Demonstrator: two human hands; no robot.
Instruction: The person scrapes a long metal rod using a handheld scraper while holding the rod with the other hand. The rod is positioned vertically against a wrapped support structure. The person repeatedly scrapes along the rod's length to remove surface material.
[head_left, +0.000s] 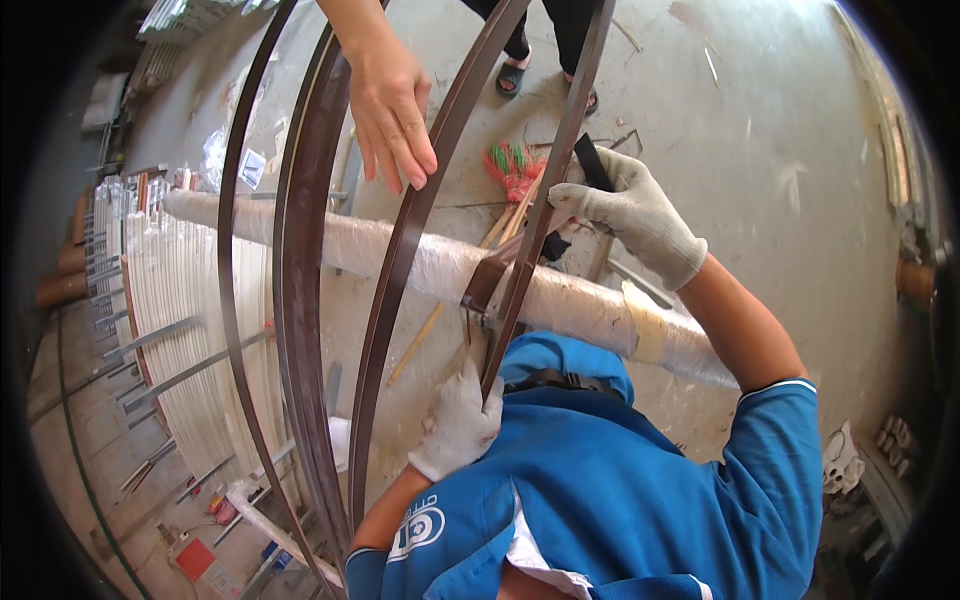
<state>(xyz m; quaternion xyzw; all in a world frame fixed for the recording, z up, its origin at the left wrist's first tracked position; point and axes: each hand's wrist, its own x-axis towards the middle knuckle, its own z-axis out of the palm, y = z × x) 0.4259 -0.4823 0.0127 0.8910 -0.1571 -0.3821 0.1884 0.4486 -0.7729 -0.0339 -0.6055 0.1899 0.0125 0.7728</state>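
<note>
Several long, curved dark brown profile strips run up and down through the view. My left hand (462,425), in a pale work glove, is closed around the lower part of the rightmost brown strip (540,210). Higher up, my gloved right hand (640,212) is closed on a short flat black piece (592,162), with its thumb against that strip's edge. A short brown profile piece (484,284) sits beside the strip, between my hands. Another person's bare hand (392,115) hangs, fingers extended, by the neighbouring brown strip (408,235).
A long plastic-wrapped roll (385,250) crosses beneath the strips. Stacked white profiles (180,330) lie on metal racking at left. A red-and-green broom (515,170) lies on the floor (760,130). The other person's black slippers (510,78) show at the top.
</note>
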